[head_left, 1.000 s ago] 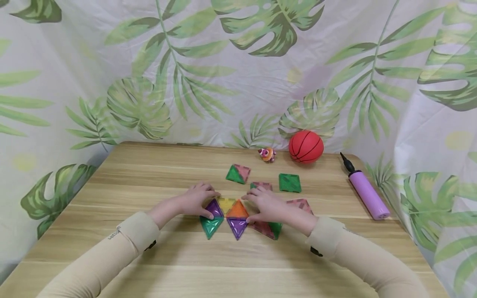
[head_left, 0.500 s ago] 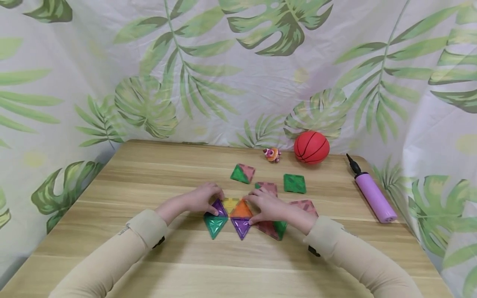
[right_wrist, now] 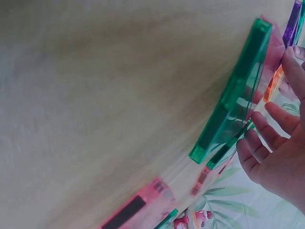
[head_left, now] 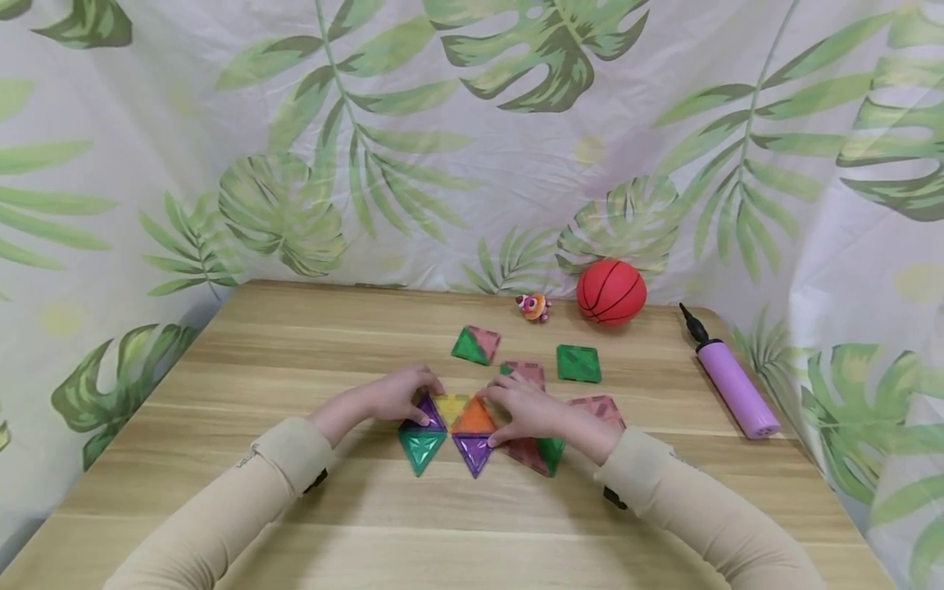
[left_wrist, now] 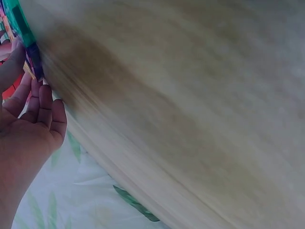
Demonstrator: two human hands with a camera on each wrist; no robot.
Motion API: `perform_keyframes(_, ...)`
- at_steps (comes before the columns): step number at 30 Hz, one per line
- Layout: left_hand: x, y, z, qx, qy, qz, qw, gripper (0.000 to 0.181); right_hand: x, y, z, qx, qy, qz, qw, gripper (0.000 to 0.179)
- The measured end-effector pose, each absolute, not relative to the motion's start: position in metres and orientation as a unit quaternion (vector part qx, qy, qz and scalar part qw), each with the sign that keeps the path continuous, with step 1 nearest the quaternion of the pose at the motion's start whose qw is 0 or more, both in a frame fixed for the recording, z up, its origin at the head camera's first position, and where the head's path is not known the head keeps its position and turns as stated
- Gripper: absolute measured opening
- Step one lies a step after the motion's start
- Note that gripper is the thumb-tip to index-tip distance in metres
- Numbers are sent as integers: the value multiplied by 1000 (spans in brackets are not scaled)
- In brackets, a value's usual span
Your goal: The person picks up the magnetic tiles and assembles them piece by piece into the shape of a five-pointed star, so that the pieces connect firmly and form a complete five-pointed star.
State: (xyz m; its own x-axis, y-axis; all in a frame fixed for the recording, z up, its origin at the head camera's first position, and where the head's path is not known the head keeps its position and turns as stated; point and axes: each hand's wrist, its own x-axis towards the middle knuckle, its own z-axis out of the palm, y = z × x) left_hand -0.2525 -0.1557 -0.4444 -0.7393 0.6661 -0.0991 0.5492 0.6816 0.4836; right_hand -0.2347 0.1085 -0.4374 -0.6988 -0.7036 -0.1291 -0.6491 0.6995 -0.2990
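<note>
Triangular magnetic tiles lie edge to edge on the table. My left hand (head_left: 398, 393) pinches an upper purple tile (head_left: 430, 412), thumb on its near side and fingers behind. Below that tile is a teal one (head_left: 422, 452), and a yellow tile (head_left: 451, 403) fills the middle. My right hand (head_left: 527, 408) holds the orange tile (head_left: 474, 418) between thumb and fingertips; its thumb overlaps the corner of a lower purple tile (head_left: 473, 456). In the right wrist view the last fingers of this hand (right_wrist: 283, 148) spread loosely near a large green-edged tile (right_wrist: 231, 95).
Pink-and-green tiles (head_left: 533, 456) lie under and beside the right forearm. Farther back are a green square tile (head_left: 578, 363) and a pink-and-green square (head_left: 476, 345). A small toy figure (head_left: 533, 307), a red ball (head_left: 611, 292) and a purple hand pump (head_left: 737, 388) stand behind.
The head view has shifted slightly sideways. Both hands keep their places at the tiles, and the tile pattern looks the same.
</note>
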Motion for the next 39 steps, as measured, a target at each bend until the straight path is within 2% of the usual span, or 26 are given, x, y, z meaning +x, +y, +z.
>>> perform_keyframes(9,-257,-154,-442,318,895,269,159,43,-235,105,-436,-361,913,-152,113,81)
perform_keyframes(12,-258,-154,-442,322,890,284,155,42,-238,102,-435,-373,902,-182,118,70)
perform_keyframes(16,-257,-155,-441,319,885,303,156,37,-244,98,-433,-384,887,-230,117,48)
perform_keyframes(19,-257,-156,-441,317,878,320,160,34,-249,96,-433,-372,884,-256,121,39)
perform_keyframes(25,-257,-158,-441,306,859,371,175,33,-251,98,-438,-326,874,-323,156,34)
perform_keyframes(32,-258,-157,-437,274,840,426,196,31,-249,99,-434,-242,820,-461,238,35)
perform_keyframes(39,-261,-158,-439,258,824,463,202,30,-252,100,-436,-208,786,-515,272,36)
